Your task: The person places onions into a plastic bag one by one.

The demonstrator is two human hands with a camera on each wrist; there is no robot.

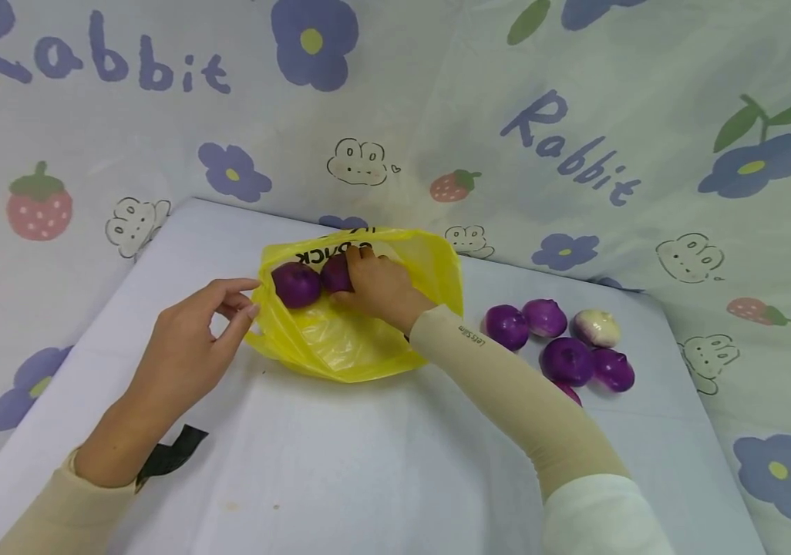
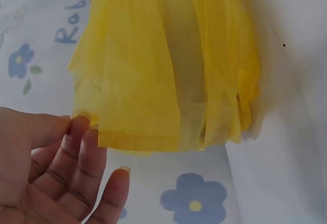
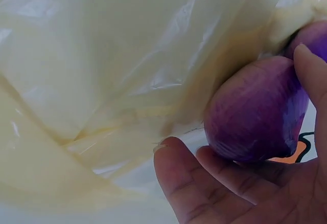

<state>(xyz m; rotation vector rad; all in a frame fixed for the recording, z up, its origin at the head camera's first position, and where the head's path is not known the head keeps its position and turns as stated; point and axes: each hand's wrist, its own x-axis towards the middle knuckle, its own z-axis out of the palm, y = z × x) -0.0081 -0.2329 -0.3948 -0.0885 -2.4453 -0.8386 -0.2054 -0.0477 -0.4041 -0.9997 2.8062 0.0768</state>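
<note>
A yellow plastic bag point(image 1: 361, 366) lies with its mouth spread towards me on the white table. My left hand point(image 1: 190, 347) pinches the bag's left rim between thumb and fingertips, and the left wrist view shows them at the edge of the yellow plastic point(image 2: 138, 81). Inside the bag, my right hand point(image 1: 383, 287) holds a purple onion point(image 1: 335, 274), with the thumb on one side and fingers beneath it in the right wrist view point(image 3: 255, 109). Another purple onion point(image 1: 296, 285) sits in the bag just left of it.
Several onions point(image 1: 566, 362) are grouped on the table right of the bag, one of them pale point(image 1: 597, 329). A dark strip point(image 1: 183, 449) shows beside my left wrist. Behind the table point(image 1: 340, 478) hangs a rabbit-and-flower printed cloth point(image 1: 409, 92).
</note>
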